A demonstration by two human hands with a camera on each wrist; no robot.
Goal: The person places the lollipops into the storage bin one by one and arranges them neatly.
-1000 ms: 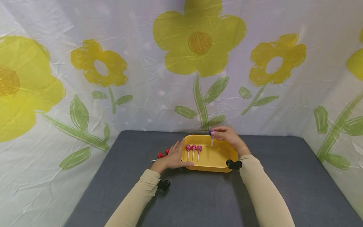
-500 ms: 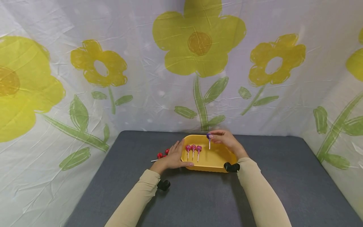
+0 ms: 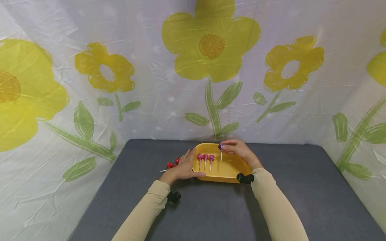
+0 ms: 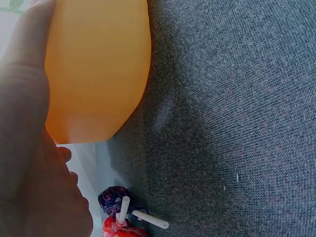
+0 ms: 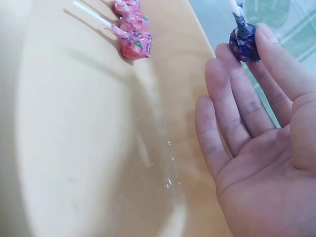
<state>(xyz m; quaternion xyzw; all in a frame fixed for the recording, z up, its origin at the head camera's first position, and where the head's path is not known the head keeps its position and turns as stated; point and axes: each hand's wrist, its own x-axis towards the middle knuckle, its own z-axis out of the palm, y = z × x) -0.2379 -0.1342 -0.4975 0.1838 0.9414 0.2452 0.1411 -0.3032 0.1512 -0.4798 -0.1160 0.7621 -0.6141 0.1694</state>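
In the head view, my right hand (image 3: 239,151) pinches a purple-wrapped lollipop (image 3: 220,146) between thumb and fingertips, head up and white stick hanging down, over the back of a yellow tray (image 3: 230,169). The right wrist view has the purple lollipop (image 5: 244,43) between thumb and index finger, the other fingers extended. Three pink lollipops (image 3: 205,157) lie side by side in the tray's left part. My left hand (image 3: 182,169) rests against the tray's left end, fingers fairly straight along the side and thumb at the front rim.
Red-wrapped lollipops (image 3: 170,165) lie on the dark grey table (image 3: 205,211) left of the tray, partly hidden by the left hand. A dark purple lollipop (image 4: 112,200) is beside a red one (image 4: 121,230) in the left wrist view. A flowered curtain (image 3: 169,110) hangs behind.
The right hand has moved left and slightly nearer with the purple lollipop, bringing it closer to the pink lollipops. The left hand and the tray have stayed put.
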